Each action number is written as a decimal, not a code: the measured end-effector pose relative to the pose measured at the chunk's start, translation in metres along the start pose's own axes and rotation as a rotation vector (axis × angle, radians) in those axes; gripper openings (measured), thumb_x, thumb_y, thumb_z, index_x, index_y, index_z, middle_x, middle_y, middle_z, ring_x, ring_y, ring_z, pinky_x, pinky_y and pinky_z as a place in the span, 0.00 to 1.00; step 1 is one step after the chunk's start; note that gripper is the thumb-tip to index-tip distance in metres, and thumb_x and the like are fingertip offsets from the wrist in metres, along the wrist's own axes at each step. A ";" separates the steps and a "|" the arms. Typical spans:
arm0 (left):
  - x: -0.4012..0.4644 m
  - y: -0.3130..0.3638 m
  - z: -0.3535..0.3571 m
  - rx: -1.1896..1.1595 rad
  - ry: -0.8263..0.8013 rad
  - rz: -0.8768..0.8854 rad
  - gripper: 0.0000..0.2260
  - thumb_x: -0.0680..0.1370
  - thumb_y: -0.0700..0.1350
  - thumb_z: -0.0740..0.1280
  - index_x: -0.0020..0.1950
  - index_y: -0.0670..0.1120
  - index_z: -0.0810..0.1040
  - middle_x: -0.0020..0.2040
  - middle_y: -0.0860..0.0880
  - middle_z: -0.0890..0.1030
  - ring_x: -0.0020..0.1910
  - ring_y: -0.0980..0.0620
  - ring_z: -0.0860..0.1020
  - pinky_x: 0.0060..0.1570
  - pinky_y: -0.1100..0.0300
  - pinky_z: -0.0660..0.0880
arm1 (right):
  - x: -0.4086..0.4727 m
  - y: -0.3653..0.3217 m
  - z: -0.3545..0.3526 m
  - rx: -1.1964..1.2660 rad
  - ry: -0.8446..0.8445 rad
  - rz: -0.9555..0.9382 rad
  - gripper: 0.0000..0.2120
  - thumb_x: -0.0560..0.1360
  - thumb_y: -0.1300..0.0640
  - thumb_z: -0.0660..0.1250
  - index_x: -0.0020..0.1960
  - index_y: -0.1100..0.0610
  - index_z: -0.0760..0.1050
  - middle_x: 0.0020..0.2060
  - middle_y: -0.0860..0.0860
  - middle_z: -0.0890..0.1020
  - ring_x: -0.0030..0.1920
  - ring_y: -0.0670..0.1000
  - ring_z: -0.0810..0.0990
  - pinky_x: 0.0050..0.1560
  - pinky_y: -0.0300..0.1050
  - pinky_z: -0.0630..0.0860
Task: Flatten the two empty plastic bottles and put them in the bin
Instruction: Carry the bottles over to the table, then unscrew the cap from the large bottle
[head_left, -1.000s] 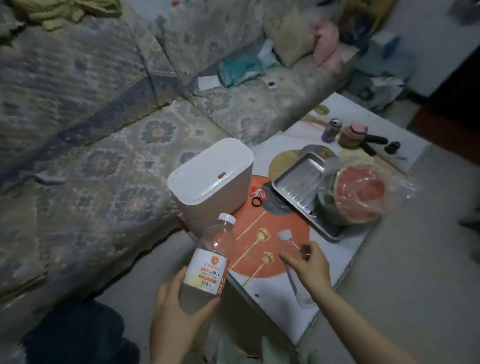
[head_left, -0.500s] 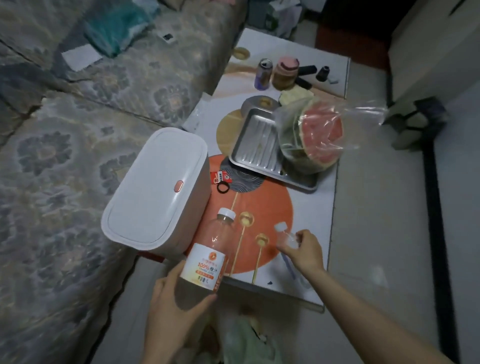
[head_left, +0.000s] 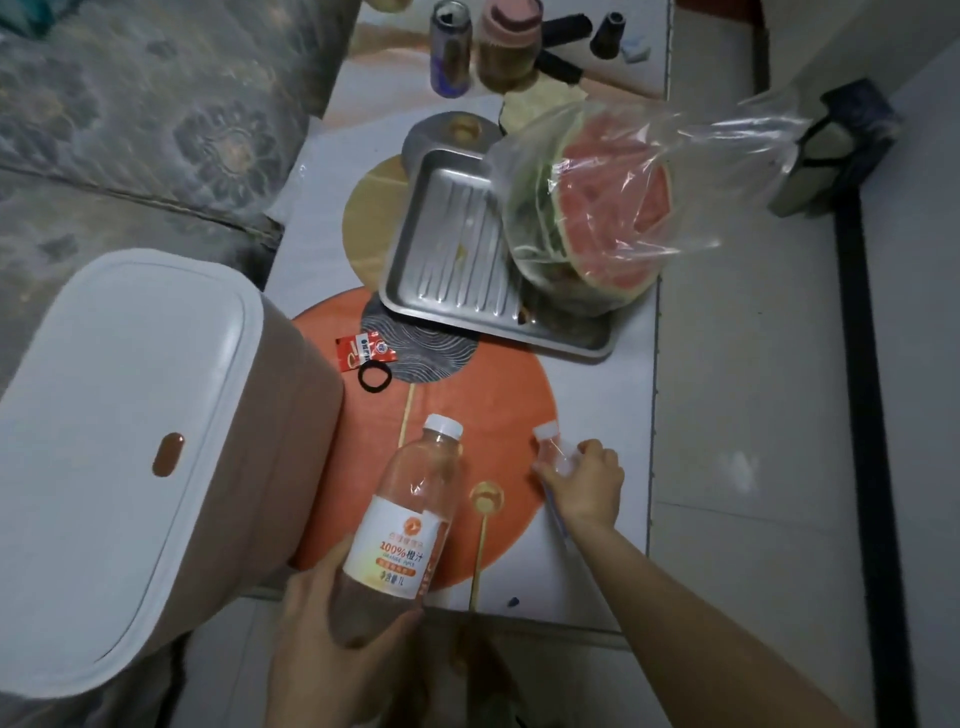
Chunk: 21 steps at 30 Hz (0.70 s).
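My left hand (head_left: 332, 634) grips the base of a large clear bottle (head_left: 410, 509) with a white cap and an orange-juice label, held tilted above the near edge of the low table (head_left: 613, 395). My right hand (head_left: 584, 486) holds a smaller clear bottle (head_left: 551, 451) with a white cap, down on the table; my hand hides most of its body. The white bin (head_left: 130, 415) stands at the left with its lid closed, close beside the big bottle.
A metal tray (head_left: 452, 249) and a bagged cut watermelon (head_left: 602, 202) fill the table's middle. A can (head_left: 451, 49), a jar and dark small items stand at the far end. A red packet (head_left: 363, 351) and black hair tie lie near the bin. A sofa runs along the left.
The view has swung down and closer over the table. Both hands keep their bottles; the right hand with the small bottle sits slightly further right of the big bottle.
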<state>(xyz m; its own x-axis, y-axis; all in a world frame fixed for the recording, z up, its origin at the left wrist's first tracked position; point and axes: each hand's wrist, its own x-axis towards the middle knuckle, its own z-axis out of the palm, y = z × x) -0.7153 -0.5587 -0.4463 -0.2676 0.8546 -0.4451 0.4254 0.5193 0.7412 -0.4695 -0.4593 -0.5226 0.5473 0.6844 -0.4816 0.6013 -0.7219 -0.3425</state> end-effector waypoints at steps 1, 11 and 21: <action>0.001 0.004 0.005 0.014 -0.012 -0.006 0.40 0.51 0.58 0.76 0.63 0.52 0.74 0.57 0.45 0.75 0.54 0.44 0.75 0.57 0.43 0.73 | 0.005 0.001 -0.002 0.003 0.000 0.005 0.30 0.67 0.43 0.73 0.60 0.60 0.69 0.57 0.58 0.74 0.58 0.59 0.71 0.54 0.53 0.72; 0.012 0.032 0.054 -0.043 -0.010 -0.043 0.39 0.54 0.44 0.83 0.61 0.62 0.74 0.50 0.57 0.73 0.50 0.52 0.76 0.45 0.57 0.72 | 0.046 -0.007 -0.014 -0.054 -0.104 0.014 0.28 0.72 0.41 0.68 0.61 0.61 0.68 0.58 0.58 0.73 0.59 0.58 0.71 0.56 0.55 0.74; 0.019 0.027 0.082 -0.111 -0.042 -0.069 0.41 0.53 0.43 0.84 0.62 0.61 0.72 0.52 0.60 0.73 0.50 0.53 0.76 0.41 0.65 0.72 | 0.063 -0.004 -0.013 -0.039 -0.161 0.000 0.30 0.72 0.42 0.67 0.65 0.61 0.65 0.61 0.59 0.71 0.61 0.58 0.71 0.58 0.52 0.72</action>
<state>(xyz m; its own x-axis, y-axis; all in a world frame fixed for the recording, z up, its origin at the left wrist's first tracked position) -0.6377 -0.5281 -0.4758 -0.2557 0.8178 -0.5156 0.3079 0.5745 0.7584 -0.4299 -0.4122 -0.5414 0.4492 0.6569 -0.6055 0.6250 -0.7154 -0.3124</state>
